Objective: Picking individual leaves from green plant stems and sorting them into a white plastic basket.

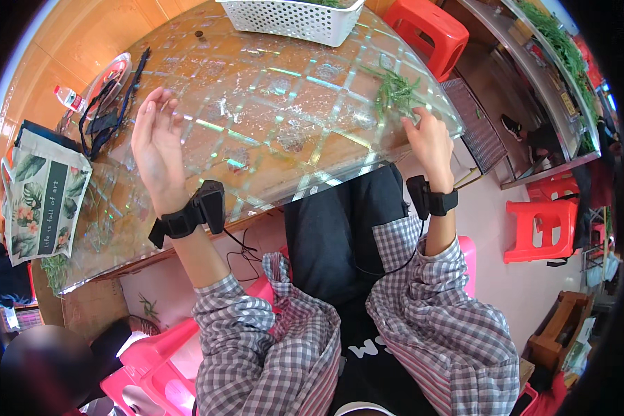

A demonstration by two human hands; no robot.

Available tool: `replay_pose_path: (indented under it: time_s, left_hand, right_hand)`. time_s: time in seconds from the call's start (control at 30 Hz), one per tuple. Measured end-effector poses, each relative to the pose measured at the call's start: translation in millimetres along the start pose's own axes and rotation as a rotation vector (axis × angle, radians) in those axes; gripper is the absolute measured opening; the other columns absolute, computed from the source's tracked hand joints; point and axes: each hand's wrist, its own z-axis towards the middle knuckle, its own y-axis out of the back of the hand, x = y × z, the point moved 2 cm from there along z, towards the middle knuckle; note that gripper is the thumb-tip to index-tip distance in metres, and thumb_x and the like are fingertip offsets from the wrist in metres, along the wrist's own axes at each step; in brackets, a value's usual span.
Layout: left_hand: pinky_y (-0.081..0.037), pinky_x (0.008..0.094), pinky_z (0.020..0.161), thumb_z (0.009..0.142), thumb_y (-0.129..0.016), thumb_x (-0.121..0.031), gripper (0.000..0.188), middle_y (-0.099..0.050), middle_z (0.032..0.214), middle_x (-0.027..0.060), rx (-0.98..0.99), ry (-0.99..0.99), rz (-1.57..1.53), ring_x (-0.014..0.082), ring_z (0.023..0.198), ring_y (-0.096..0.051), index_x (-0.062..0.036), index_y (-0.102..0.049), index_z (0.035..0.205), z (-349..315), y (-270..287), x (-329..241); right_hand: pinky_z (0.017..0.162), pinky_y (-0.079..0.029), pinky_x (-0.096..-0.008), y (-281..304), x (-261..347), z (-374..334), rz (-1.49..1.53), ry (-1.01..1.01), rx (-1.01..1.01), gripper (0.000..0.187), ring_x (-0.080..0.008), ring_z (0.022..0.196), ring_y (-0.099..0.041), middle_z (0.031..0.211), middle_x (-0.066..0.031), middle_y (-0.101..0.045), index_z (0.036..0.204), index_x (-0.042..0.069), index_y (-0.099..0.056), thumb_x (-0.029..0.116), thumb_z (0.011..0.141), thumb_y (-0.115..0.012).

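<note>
Over the left part of the glass-topped table (256,180), my left hand (158,142) is raised with its fingers loosely bent and apart, holding nothing. Near the table's right edge lies a small bunch of green leafy sprigs (395,90). My right hand (431,142) is at the near end of this bunch, thumb and forefinger a little apart; its other fingers are mostly hidden. Whether the fingertips touch the sprigs is hard to make out. Each wrist wears a black strapped device.
A white perforated basket (295,21) with greens stands at the far edge. On the left are a printed tote bag (45,197), a bottle (69,98), black straps (104,125) and loose stems (104,218). Red stools (430,35) and a metal rack (541,83) stand right.
</note>
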Motion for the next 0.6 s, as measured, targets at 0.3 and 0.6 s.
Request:
replay_pose_path:
  time_s: [0.3,0.6]
  left_hand:
    - [-0.041,0.0273,0.079,0.089,-0.048,-0.018,0.028,-0.056,0.104,0.0079,-0.009,-0.004,0.013,0.0154,0.095,-0.051,0.001,-0.051,0.11,-0.4,-1.7,0.1]
    - [-0.04,0.0274,0.078,0.089,-0.048,-0.017,0.028,-0.055,0.104,0.0072,-0.027,-0.006,0.023,0.0147,0.094,-0.051,0.001,-0.051,0.109,-2.5,-6.1,-0.4]
  right_hand:
    - [0.063,-0.046,-0.0307,12.5,-27.9,34.1,0.358,0.198,0.099,0.033,-0.0186,0.072,-0.061,0.075,-0.0095,-0.064,0.101,0.002,-0.06,0.026,0.078,-0.058]
    - [0.059,-0.045,-0.0272,-15.2,-37.6,79.4,0.467,0.064,0.081,0.03,-0.011,0.068,-0.059,0.073,-0.0062,-0.064,0.097,0.001,-0.062,0.022,0.075,-0.062]
